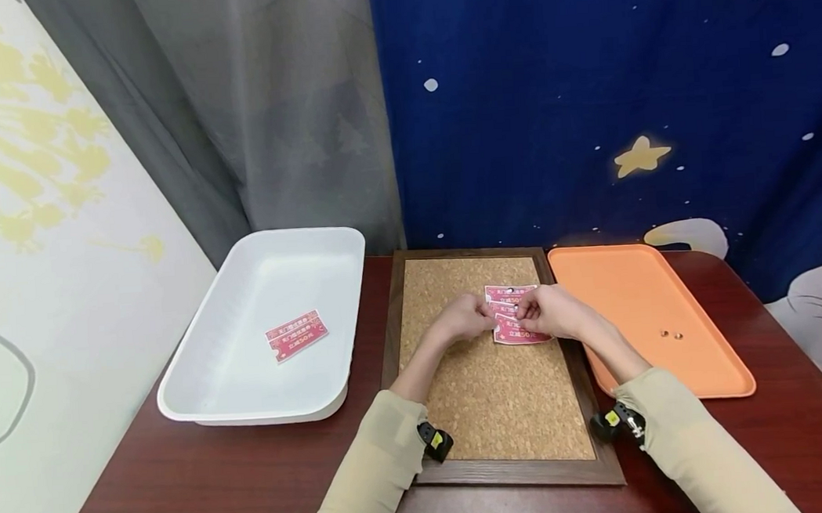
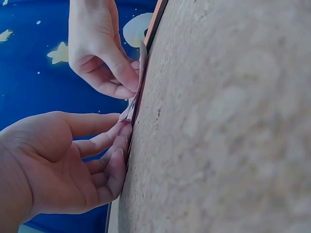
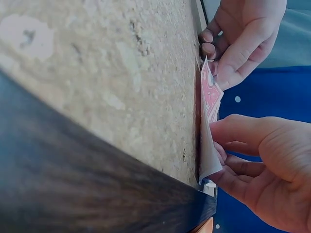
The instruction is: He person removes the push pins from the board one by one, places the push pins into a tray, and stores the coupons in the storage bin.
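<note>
Several red printed coupons overlap in a column on the cork board (image 1: pixel 490 393), with small dark pins on the upper ones. The front coupon (image 1: pixel 522 334) has its lower edge lifted off the cork; its pale back (image 3: pixel 209 158) curls outward in the right wrist view. My left hand (image 1: pixel 463 318) pinches this coupon's left edge between thumb and fingers, seen close in the left wrist view. On the other side my right hand (image 1: pixel 559 310) grips the coupon near its upper middle, with thumb and fingertips bent against it. Whether a pin sits between those fingertips is hidden.
A white tub (image 1: pixel 244 298) at the left holds more red coupons (image 1: pixel 297 336). The orange tray (image 1: pixel 647 297) to the right carries two small pins (image 1: pixel 672 335). A dark wooden frame (image 1: pixel 516 472) borders the board. Curtains hang behind the table (image 1: pixel 184 482).
</note>
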Available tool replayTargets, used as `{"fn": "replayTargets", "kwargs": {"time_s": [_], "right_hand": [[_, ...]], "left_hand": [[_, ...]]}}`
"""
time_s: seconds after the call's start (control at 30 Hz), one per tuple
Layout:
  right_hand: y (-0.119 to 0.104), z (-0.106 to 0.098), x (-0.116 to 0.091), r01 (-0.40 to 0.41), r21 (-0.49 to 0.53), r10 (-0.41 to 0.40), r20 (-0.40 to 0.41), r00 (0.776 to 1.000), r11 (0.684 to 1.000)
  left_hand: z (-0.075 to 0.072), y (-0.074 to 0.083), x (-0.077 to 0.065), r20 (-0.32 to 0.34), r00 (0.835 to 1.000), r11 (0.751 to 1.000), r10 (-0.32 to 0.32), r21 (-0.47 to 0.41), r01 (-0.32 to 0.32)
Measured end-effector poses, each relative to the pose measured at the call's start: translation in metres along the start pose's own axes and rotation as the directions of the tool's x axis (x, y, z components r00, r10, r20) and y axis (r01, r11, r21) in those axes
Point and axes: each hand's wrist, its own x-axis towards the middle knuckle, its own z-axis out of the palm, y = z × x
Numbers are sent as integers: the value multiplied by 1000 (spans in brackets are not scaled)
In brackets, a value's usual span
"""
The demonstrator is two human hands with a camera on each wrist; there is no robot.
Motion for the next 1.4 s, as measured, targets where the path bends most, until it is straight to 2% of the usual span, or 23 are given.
{"fn": "replayTargets", "kwargs": {"time_s": [0.43,0.67,0.87,1.03,1.4], "right_hand": [[-2,1,-1,-41,-16,41,-16,999,999],[-3,3,-3,-86,-8,86,-6,996,996],[-5,5,-5,-44,-9,43,-49,998,999],[-7,5,-7,-11,-22,9,-85,996,1000],[-6,6,-3,-32,-4,31,-76,997,999]], "left_hand": [[3,0,-1,-22,1000,1000,0,32,1],[4,2,-1,-34,998,998,-43,54,45],[5,4,-1,-36,998,994,-56,94,59],[5,4,-1,-36,998,994,-49,92,52],[6,3,2,-26,998,997,-54,60,55]]}}
